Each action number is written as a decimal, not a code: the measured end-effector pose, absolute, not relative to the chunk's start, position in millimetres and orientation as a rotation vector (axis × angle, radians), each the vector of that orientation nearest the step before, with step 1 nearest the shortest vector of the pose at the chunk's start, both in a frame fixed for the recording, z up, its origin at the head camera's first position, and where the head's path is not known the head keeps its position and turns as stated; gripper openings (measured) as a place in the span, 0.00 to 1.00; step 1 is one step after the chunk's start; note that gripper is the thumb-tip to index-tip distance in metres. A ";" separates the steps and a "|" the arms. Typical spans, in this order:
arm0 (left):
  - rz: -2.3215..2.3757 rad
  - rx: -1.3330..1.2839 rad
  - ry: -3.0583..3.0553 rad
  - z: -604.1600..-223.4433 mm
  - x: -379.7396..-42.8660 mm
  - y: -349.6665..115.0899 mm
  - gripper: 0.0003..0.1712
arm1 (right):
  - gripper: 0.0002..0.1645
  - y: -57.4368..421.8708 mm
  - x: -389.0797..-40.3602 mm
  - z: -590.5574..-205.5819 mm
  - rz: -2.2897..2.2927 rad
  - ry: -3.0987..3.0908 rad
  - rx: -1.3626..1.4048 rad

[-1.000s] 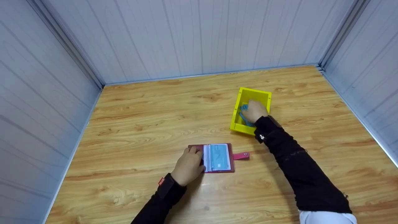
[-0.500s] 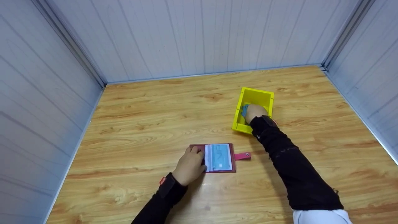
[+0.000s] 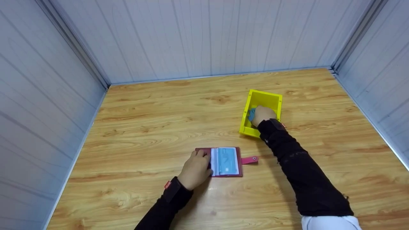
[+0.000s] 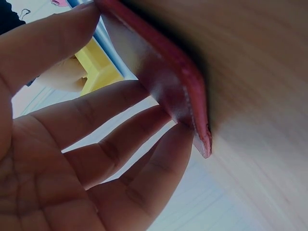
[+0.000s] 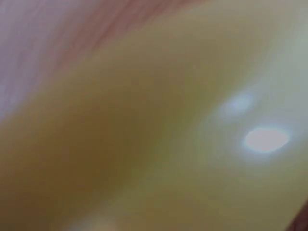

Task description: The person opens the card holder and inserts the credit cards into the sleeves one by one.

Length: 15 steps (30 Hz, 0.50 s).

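Observation:
An open card holder (image 3: 238,175) with red covers and a blue card in its clear sleeve lies on the table. My left hand (image 3: 194,171) rests on its left cover. The left wrist view shows the fingertips on the glossy inner face of this cover (image 4: 166,86) and the thumb at its near corner. My right hand (image 3: 264,115) reaches down into a yellow bin (image 3: 250,131), beside a flat blue piece (image 3: 252,114). Its fingers are hidden below the knuckles, so I cannot tell what they hold. The right wrist view is a blurred yellow bin wall (image 5: 144,120).
The pink snap strap (image 3: 249,160) of the holder points right, toward the right forearm. Pale panel walls (image 3: 204,38) close off the wooden table (image 3: 153,115) at the back and both sides.
My right hand has moved slightly lower in the bin, and less of the blue pieces shows beside it. The left hand stays on the card holder. The head view has shifted a little.

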<state>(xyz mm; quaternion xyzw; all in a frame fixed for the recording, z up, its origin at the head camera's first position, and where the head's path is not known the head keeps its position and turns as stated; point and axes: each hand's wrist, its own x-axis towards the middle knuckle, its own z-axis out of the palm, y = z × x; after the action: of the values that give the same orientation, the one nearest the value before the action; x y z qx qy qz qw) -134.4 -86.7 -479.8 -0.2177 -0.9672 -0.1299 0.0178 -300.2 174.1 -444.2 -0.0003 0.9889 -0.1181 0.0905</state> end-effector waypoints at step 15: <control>-0.425 -0.651 -3.033 -477.3 -134.2 -85.7 0.24 | 0.12 171.1 -297.6 -437.5 -0.187 2.912 0.026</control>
<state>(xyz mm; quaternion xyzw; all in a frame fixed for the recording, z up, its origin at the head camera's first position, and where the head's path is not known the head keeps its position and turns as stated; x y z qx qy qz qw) -134.2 -85.7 -477.3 -0.2078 -0.9687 -0.1356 0.0055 -297.6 171.1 -437.5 0.0088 0.9917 -0.0636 0.1117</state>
